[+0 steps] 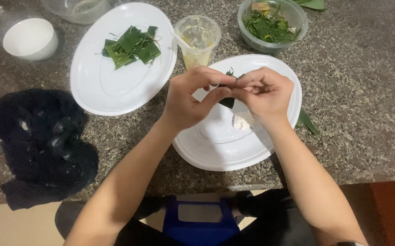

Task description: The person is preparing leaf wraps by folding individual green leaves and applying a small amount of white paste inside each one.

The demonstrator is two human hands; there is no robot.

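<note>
Both hands meet above a white oval plate (pixel 215 150) in front of me. My left hand (pixel 190 98) and my right hand (pixel 263 93) pinch a small folded green leaf parcel (pixel 228 101) between their fingertips; most of it is hidden by the fingers. A small white lump of filling (pixel 242 121) lies on the plate under my right hand. A second white oval plate (pixel 101 86) to the left carries several folded green leaf parcels (pixel 132 46).
A clear plastic cup (pixel 198 38) with yellowish contents stands between the plates. A clear bowl of green leaves (pixel 270 23) sits at the back right, a white bowl (pixel 29 38) at the back left. A black plastic bag (pixel 38 146) lies left. A loose leaf (pixel 308 122) pokes out beside the near plate.
</note>
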